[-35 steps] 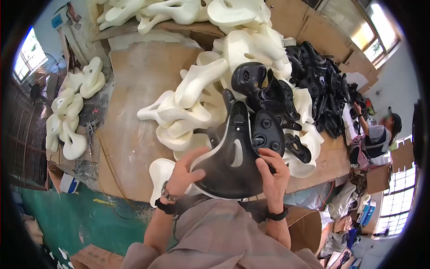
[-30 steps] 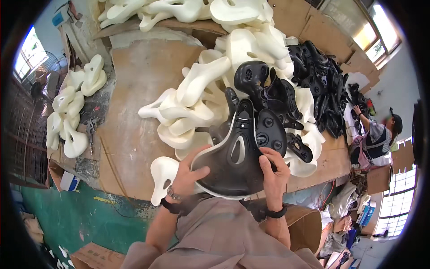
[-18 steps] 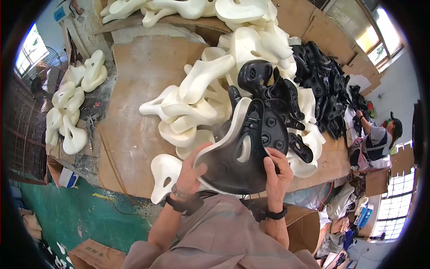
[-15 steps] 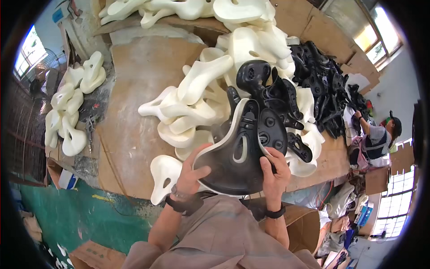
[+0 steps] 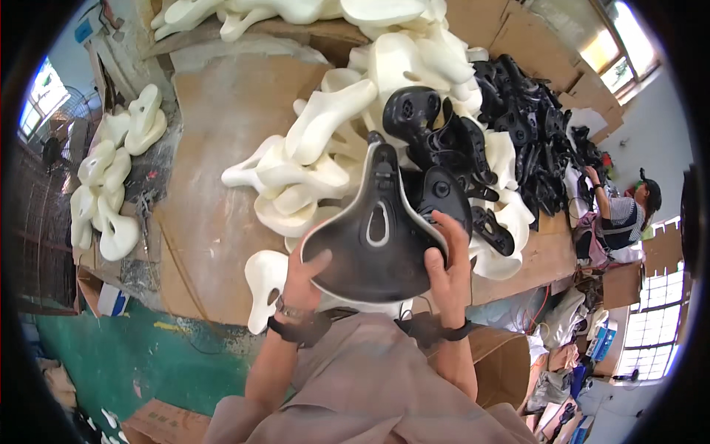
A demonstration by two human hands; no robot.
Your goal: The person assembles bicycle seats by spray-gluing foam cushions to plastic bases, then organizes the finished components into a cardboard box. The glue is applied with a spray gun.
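You've got the black bike saddle (image 5: 377,240) off the worktop (image 5: 222,148), nose at 12 o'clock. Left hand (image 5: 303,277) grips the rear edge at 7, right hand (image 5: 447,266) clasps it at 4. Keep thumbs on top, hold level w/ both hands, clear of the white foam pile (image 5: 310,170).

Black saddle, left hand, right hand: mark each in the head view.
black saddle (image 5: 377,237), head view, centre cutout area
left hand (image 5: 302,277), head view, back of hand
right hand (image 5: 447,266), head view, back of hand
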